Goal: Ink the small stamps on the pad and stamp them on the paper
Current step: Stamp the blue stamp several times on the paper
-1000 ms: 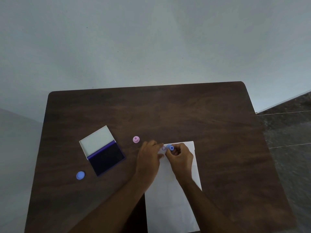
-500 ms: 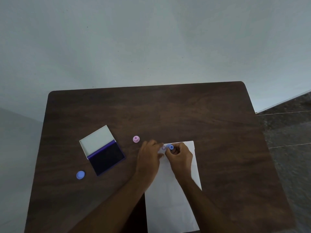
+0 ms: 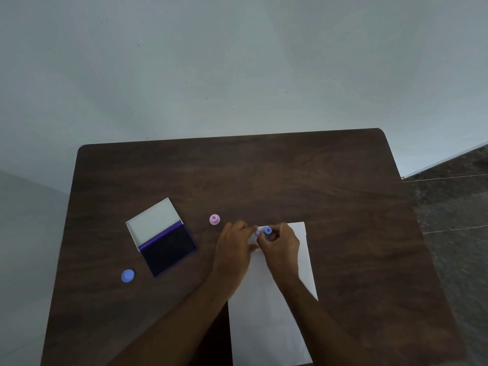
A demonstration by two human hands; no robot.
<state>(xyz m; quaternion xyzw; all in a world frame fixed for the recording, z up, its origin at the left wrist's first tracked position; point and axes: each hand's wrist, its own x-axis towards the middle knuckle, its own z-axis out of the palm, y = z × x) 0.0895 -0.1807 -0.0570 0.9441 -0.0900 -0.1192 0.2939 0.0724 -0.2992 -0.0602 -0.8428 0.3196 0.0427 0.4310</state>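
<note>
White paper [image 3: 274, 326] lies on the dark wood desk [image 3: 343, 207], its near end at the desk's near edge, right of centre, its length running toward the far edge. 2 bare forearms cross the near edge and converge over the paper's far-left corner.

Left hand [image 3: 233, 249]: rests on the desk and the left margin of the paper near that corner, fingers loosely bent, tips flat against the sheet; nothing visibly gripped.

Right hand [image 3: 280, 247]: over the far part of the paper, thumb and fingers curled and pinched around a small blue stamp [image 3: 268, 230], which stands on the paper close to its far edge. Whether the stamp face is fully down on the sheet cannot be told.

Just left of the blue stamp, between the 2 hands' fingertips, 1 faint round purplish print [image 3: 257, 233] shows on the paper; detail too small to read.

Left of the hands, toward the desk's left edge:
- blue round cap [image 3: 128, 275], flat on the desk, nearest of the loose items, just left of the ink pad's near corner.
- ink pad [image 3: 169, 250], open, dark purple-black surface up; its white lid [image 3: 153, 223] hinged back flat on the far side, case angled to the desk edges.
- pink stamp [image 3: 214, 219], upright on the desk between the pad and the paper's far-left corner, apart from both.

Far half of the desk: bare wood up to a pale wall [image 3: 237, 62].
</note>
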